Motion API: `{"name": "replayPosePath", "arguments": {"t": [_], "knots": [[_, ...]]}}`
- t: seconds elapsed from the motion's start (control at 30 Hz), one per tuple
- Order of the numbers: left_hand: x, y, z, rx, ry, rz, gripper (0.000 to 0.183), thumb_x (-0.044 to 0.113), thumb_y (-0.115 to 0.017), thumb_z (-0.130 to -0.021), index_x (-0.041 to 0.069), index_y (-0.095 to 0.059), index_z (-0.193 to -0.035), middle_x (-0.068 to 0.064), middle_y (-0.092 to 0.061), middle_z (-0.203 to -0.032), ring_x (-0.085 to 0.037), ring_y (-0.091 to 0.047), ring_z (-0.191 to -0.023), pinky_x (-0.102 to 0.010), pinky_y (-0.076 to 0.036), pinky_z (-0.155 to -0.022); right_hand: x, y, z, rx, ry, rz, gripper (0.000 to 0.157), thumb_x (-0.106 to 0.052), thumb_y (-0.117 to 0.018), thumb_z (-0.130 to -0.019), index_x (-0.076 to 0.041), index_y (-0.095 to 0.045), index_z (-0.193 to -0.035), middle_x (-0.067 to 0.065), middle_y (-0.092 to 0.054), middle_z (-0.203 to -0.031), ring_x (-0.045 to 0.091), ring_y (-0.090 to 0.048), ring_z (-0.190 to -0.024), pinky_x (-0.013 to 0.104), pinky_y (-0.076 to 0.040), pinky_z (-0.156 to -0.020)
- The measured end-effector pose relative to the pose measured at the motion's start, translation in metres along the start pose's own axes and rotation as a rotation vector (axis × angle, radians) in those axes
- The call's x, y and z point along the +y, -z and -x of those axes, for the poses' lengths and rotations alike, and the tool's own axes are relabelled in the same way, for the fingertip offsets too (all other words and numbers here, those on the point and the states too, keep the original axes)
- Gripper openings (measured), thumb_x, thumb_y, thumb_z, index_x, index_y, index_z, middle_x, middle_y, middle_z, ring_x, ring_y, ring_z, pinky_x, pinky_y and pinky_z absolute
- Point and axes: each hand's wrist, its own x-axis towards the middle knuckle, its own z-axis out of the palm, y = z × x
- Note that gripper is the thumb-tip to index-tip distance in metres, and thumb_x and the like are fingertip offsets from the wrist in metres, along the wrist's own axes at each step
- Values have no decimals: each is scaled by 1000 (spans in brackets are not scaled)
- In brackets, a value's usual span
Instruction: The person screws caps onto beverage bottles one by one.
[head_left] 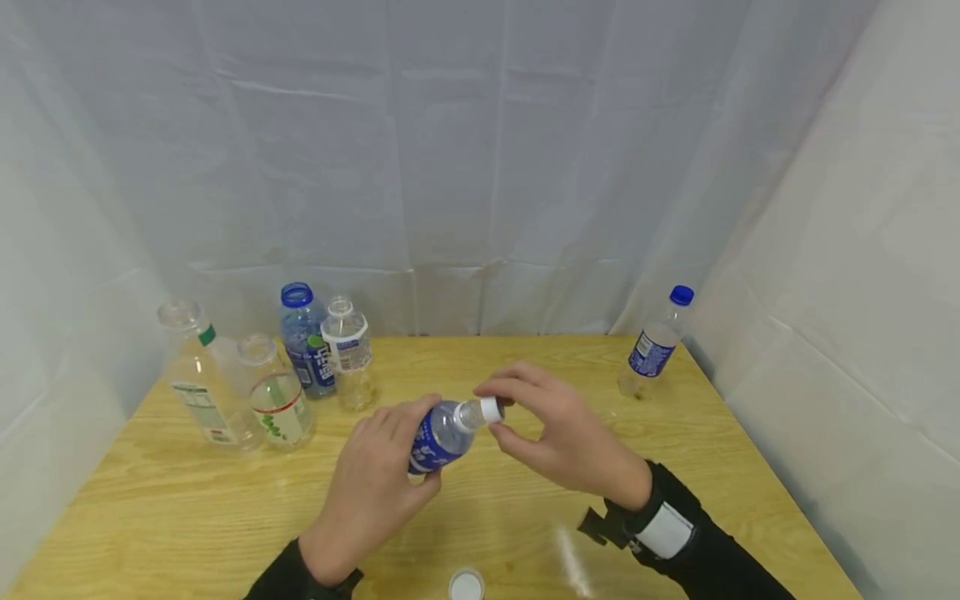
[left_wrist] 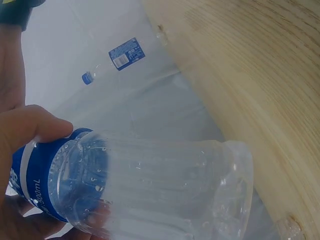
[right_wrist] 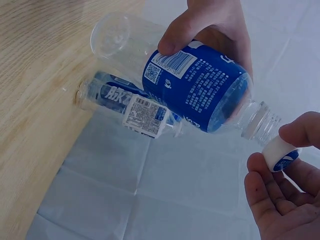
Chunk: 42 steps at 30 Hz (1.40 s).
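Note:
My left hand (head_left: 382,467) grips a clear plastic bottle with a blue label (head_left: 437,437), tilted with its neck toward my right hand. In the left wrist view the bottle's clear lower part (left_wrist: 165,185) shows some droplets inside. The right hand (head_left: 558,425) pinches a white bottle cap (right_wrist: 280,152) between thumb and fingers at the bottle's mouth. In the right wrist view, screw threads (right_wrist: 267,120) show beside the cap, which sits slightly askew at the rim. A second white cap (head_left: 467,585) lies on the table near its front edge.
Several uncapped bottles stand at the left: a large clear one (head_left: 206,392), one with a green-and-white label (head_left: 277,404), a blue one (head_left: 303,333) and a small clear one (head_left: 348,354). A blue-capped bottle (head_left: 652,346) stands at the back right of the wooden table (head_left: 187,517). White sheeting (head_left: 450,167) surrounds it.

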Motion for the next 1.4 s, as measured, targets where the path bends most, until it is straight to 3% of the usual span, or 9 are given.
{"name": "replayPosePath", "arguments": {"t": [0.33,0.7,0.9,1.13,1.23,1.4], "knots": [[0,1,1,-24,-10,-7,100,18,-100,-59,18,-53,-147,-7,-72,-125,-24,-69,-106,-43,-58,-86,0,-2,-2,-63,13,-18,38,-4,-77,-93,-10,-66,-129,2,-71,-119,10,-68,-102,22,-60,-90],[-1,-2,2,-30,-24,10,92,20,-99,-60,18,-61,-144,-4,-76,-120,-20,-68,-100,-40,-57,-85,-3,1,2,-123,-1,47,34,-6,-78,-93,-5,-70,-126,7,-73,-122,17,-72,-110,27,-62,-94],[-2,-3,2,-36,-45,18,88,23,-97,-61,17,-63,-142,-2,-77,-117,-18,-68,-97,-40,-59,-87,-2,3,5,-154,-1,33,34,-3,-77,-93,-10,-72,-126,3,-72,-125,15,-72,-116,21,-59,-97],[-2,0,2,-70,-44,28,92,23,-99,-60,21,-62,-144,0,-76,-118,-17,-68,-99,-40,-60,-88,0,4,9,-137,22,12,35,-8,-79,-92,-11,-73,-126,4,-72,-126,16,-72,-115,21,-60,-94],[-2,1,3,-100,-47,31,95,24,-100,-61,23,-60,-147,1,-76,-120,-17,-67,-101,-40,-60,-89,-1,4,11,-127,-8,-3,31,-12,-78,-94,-12,-74,-125,3,-73,-124,15,-72,-112,19,-60,-90],[-1,2,3,-143,-33,41,96,26,-100,-64,25,-57,-149,1,-75,-124,-16,-66,-102,-42,-60,-91,-3,5,10,-115,-94,37,46,-16,-80,-93,-10,-66,-137,5,-75,-123,13,-73,-105,22,-61,-89]]}}
